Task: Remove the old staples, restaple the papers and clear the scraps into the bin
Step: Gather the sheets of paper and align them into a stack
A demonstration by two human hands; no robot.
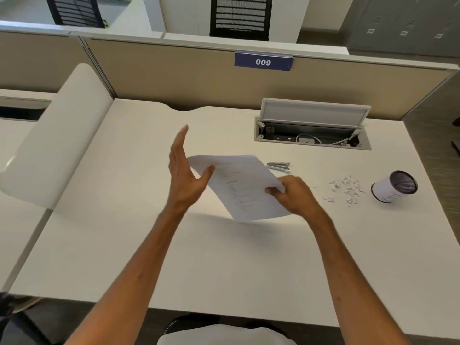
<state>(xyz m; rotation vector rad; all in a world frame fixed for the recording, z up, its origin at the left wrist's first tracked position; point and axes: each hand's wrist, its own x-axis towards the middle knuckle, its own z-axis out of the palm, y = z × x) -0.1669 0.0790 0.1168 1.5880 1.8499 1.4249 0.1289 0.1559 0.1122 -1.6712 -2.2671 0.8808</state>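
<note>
Where the papers [239, 185] are: lifted clear of the desk [174, 257] near its middle, tilted, with a shadow beneath them and faint handwriting facing up.
Right hand [291, 192]: pinches the sheets' right edge with fingers curled round it and carries their weight, apparently so the stack can be squared before stapling.
Left hand [184, 178]: open, fingers straight and pointing away, palm turned toward the sheets. Only the thumb meets their left edge, seemingly to steady or tap them into line.
Arms: both bare forearms reach forward from the near edge and converge on the sheets.
Stapler [278, 166]: lies flat on the desk just beyond the papers, close to the right hand, likely parked for the next step.
Scraps [346, 189]: small white bits scattered on the desk between stapler and bin, not yet cleared.
Bin [388, 189]: a small mesh-lined cup at the desk's right, apparently tipped over, its mouth turned away from the scraps.
</note>
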